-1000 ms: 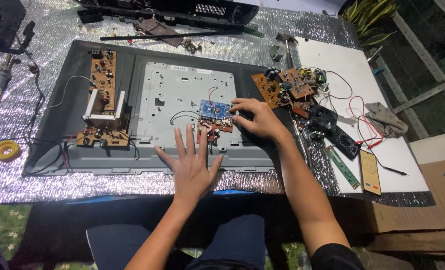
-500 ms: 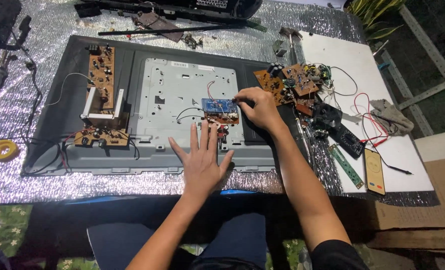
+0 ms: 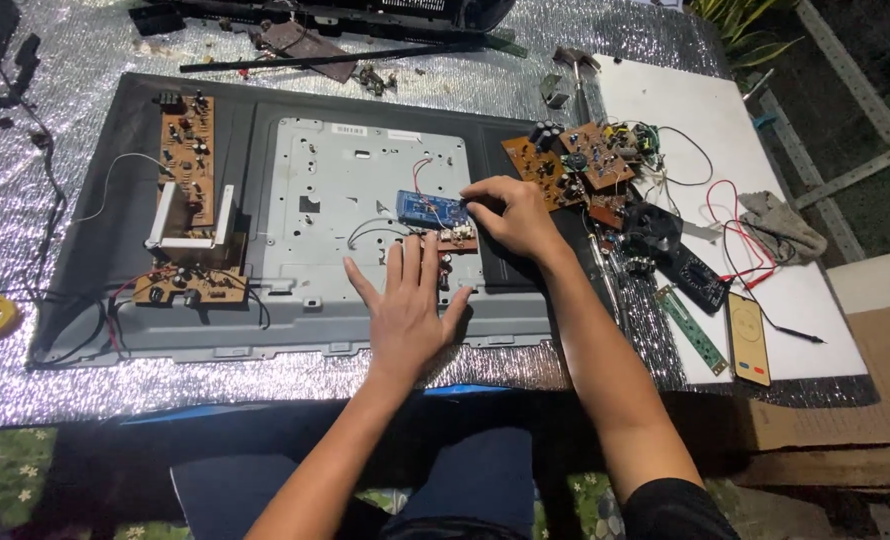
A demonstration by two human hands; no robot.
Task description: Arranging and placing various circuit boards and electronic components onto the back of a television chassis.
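Your left hand lies flat near the lower edge of the grey metal backplate, fingers spread wide and holding nothing, their tips touching a small brown board. Just beyond it, your right hand has its fingers drawn narrow, pinching at the right end of the one blue circuit board — it sits near the middle of the plate, long axis running left to right, tilted slightly. Left on the dark television back panel sit two brown boards — a tall one and a low one. Farther right, a cluster of loose brown boards lies beside the white sheet.
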